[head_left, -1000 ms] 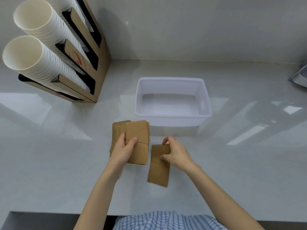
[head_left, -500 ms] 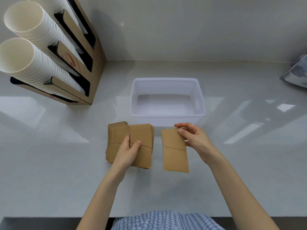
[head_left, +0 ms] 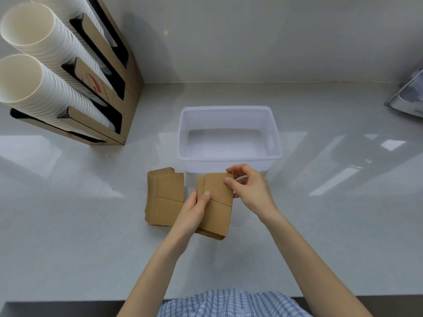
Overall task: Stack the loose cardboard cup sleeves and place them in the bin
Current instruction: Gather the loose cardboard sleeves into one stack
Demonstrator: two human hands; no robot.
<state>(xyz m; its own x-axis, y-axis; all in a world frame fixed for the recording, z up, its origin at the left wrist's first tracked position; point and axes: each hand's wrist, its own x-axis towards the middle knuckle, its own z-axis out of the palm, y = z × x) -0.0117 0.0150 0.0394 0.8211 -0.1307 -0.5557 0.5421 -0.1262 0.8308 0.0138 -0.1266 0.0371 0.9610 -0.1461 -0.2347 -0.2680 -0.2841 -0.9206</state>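
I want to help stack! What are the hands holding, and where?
Both hold a small sleeve stack: left hand grips its left edge, right hand pinches its top right corner.

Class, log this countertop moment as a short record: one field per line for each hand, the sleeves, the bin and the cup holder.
left hand: grips held sleeve stack at its left edge
right hand: pinches the same stack's top right corner
loose sleeve pile: lying on counter, left of held stack
bin: white, nothing inside
cup holder: far left, holds white cups
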